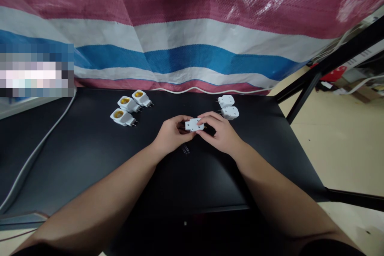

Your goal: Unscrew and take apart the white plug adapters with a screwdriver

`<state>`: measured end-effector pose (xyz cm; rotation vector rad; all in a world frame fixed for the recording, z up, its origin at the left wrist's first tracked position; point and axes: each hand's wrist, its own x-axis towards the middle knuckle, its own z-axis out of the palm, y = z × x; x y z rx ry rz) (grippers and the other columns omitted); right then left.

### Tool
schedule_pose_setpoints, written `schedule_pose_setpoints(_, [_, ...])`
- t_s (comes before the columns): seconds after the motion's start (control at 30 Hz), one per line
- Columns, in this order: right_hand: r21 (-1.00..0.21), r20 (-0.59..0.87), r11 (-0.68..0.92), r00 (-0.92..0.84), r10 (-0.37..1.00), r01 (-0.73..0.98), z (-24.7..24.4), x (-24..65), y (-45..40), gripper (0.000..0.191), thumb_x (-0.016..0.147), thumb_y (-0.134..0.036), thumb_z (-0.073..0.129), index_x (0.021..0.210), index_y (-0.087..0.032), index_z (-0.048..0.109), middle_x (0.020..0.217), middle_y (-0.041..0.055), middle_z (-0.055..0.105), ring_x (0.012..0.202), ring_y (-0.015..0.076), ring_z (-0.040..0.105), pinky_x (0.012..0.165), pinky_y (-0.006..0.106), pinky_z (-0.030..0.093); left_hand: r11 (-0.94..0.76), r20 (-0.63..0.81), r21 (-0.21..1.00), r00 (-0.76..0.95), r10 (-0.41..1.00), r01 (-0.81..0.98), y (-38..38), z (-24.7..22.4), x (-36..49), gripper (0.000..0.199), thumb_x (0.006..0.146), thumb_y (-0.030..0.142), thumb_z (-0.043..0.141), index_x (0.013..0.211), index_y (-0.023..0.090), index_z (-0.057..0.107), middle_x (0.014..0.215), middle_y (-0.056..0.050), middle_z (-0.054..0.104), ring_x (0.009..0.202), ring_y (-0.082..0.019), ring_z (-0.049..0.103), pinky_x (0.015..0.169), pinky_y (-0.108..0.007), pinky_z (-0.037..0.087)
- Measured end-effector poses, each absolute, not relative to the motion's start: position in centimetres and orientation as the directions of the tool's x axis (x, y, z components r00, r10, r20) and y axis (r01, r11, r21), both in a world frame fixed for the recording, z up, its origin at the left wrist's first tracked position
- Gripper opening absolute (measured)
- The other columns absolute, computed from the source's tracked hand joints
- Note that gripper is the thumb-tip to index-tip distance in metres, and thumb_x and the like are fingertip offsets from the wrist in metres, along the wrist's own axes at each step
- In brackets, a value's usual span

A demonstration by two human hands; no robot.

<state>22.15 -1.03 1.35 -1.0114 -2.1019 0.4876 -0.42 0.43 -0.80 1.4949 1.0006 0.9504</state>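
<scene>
My left hand [171,135] and my right hand [219,133] both hold a white plug adapter [194,125] from either side, just above the black table, with its metal prongs partly hidden by my fingers. A small clear piece [185,149] lies on the table just below my hands. Beyond my left hand, several white lamp-socket plugs with yellow centres [128,104] lie grouped together, prongs pointing right. Beyond my right hand lie two white plug bodies [228,107], one touching the other.
The black table [75,140] runs under everything, with a white cable [39,152] along its left side. A red, white and blue striped tarp [192,36] hangs behind it. A black metal frame [312,82] stands at the right, above a beige floor [336,148].
</scene>
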Motion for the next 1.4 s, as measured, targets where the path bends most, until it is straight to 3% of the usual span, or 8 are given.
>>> schedule_pose_setpoints(0.43, [-0.614,0.457,0.612,-0.408,0.791,0.498,0.99,22.29,-0.92,0.018,0.097,-0.022,0.076,0.114,-0.027,0.075,0.125,0.0086,0.075,0.114,0.0265,0.075,0.101,0.05,0.063,-0.104,0.055,0.986,0.334,0.941,0.133,0.34,-0.62,-0.52,0.05,0.075,0.028,0.092,0.12,0.014,0.076,0.103,-0.011,0.084,0.085,-0.022,0.08,0.076,-0.032,0.065])
schedule_pose_setpoints(0.8, [-0.63,0.413,0.588,-0.422,0.807,0.507,1.08,22.47,-0.67,0.01,0.094,-0.022,0.079,0.102,-0.027,0.076,0.123,0.0068,0.077,0.11,0.0267,0.074,0.1,0.051,0.061,-0.121,0.078,0.987,0.335,0.939,0.108,0.29,-0.62,-0.48,0.05,0.073,0.026,0.092,0.119,0.016,0.076,0.106,-0.01,0.083,0.087,-0.022,0.08,0.077,-0.032,0.066])
schedule_pose_setpoints(1.13, [-0.632,0.359,0.574,-0.46,0.812,0.521,1.38,22.24,-0.7,0.009,0.095,-0.022,0.075,0.103,-0.026,0.072,0.121,0.0072,0.071,0.108,0.0251,0.072,0.096,0.045,0.059,0.007,-0.012,1.0,0.302,0.953,0.019,0.73,-0.84,-0.43,0.038,0.083,0.032,0.086,0.116,0.014,0.078,0.106,-0.012,0.084,0.075,-0.019,0.078,0.072,-0.033,0.067])
schedule_pose_setpoints(1.3, [-0.691,0.485,0.595,-0.348,0.802,0.411,0.92,21.93,-0.91,0.022,0.095,-0.024,0.075,0.114,-0.028,0.065,0.127,0.0097,0.068,0.118,0.0273,0.071,0.1,0.049,0.061,-0.091,0.108,0.994,0.309,0.945,-0.067,0.2,-0.26,-0.37,0.038,0.087,0.032,0.085,0.12,0.014,0.078,0.111,-0.013,0.083,0.094,-0.022,0.08,0.086,-0.035,0.067])
schedule_pose_setpoints(1.4, [-0.815,0.429,0.495,-0.26,0.865,0.302,0.52,21.68,-0.85,0.032,0.097,-0.03,0.075,0.126,-0.028,0.061,0.128,0.011,0.072,0.116,0.0272,0.075,0.099,0.049,0.064,-0.15,0.188,0.979,0.336,0.923,-0.135,0.05,0.03,-0.31,0.039,0.089,0.031,0.085,0.124,0.017,0.077,0.121,-0.013,0.082,0.105,-0.023,0.08,0.097,-0.038,0.066])
